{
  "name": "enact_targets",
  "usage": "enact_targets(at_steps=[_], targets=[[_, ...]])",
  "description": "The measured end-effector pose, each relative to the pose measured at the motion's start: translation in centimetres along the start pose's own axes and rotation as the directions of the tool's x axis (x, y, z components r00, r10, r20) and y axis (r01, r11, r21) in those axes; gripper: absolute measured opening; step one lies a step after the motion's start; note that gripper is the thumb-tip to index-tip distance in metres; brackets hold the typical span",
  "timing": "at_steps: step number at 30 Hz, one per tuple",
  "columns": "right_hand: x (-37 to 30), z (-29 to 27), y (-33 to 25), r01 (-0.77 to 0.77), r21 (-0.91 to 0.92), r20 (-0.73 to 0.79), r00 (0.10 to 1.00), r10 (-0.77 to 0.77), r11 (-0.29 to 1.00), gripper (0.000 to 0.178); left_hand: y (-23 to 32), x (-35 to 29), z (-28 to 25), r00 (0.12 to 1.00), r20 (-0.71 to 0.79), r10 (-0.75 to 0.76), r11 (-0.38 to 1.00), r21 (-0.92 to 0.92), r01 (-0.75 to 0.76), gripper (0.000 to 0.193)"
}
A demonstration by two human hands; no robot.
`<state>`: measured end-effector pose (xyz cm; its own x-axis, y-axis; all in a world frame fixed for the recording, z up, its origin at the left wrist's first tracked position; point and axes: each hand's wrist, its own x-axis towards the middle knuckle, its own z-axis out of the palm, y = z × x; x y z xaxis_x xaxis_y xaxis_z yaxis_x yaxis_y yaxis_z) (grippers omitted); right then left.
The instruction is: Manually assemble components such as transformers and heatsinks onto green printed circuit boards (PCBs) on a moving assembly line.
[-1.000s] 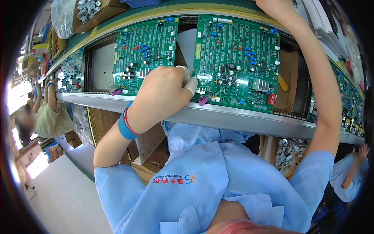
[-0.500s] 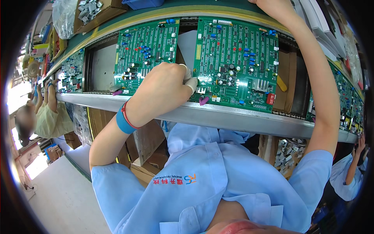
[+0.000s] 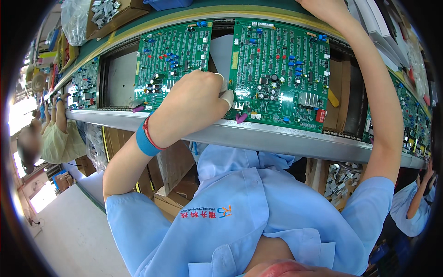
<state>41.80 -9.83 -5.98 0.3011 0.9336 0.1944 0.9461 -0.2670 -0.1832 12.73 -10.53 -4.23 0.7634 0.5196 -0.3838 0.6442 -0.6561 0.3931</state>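
Note:
My left hand (image 3: 198,94) is closed at the left edge of the right-hand green circuit board (image 3: 281,51), with white finger cots on its fingertips. Whatever those fingers pinch, if anything, is hidden. Under its wrist, which wears a blue band (image 3: 147,141), another green circuit board (image 3: 173,44) is partly covered. Both boards carry capacitors, small blue and red parts and white connectors. A silvery heat sink (image 3: 308,100) and a red block (image 3: 320,116) stand on the right-hand board. My right hand (image 3: 323,7) reaches to the top edge of the view, where its fingers are cut off.
A metal rail (image 3: 286,135) runs along the near side of the boards. Beyond them sit a cardboard box of metal pieces (image 3: 127,14) and a blue bin (image 3: 168,3). A yellow-handled tool (image 3: 333,99) lies right of the boards. Other people (image 3: 60,138) work at both sides.
My left hand and forearm have shifted very slightly up and left, still beside the board's edge. My right arm has hardly moved.

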Motion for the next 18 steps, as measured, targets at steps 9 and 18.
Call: enact_targets(at_steps=[9,18], targets=[[0.0,-1.5,0.6,0.028,0.031,0.156,0.987,-0.032,0.999,0.017,-0.1,0.3,-0.2,0.997,0.061,-0.037,0.994,-0.099,0.043,0.026],[-0.3,-1.6,1.8,0.188,0.030,0.061,0.980,-0.190,0.982,0.011,-1.2,5.4,-5.0,0.777,-0.519,0.357,0.929,0.288,-0.234,0.023]])
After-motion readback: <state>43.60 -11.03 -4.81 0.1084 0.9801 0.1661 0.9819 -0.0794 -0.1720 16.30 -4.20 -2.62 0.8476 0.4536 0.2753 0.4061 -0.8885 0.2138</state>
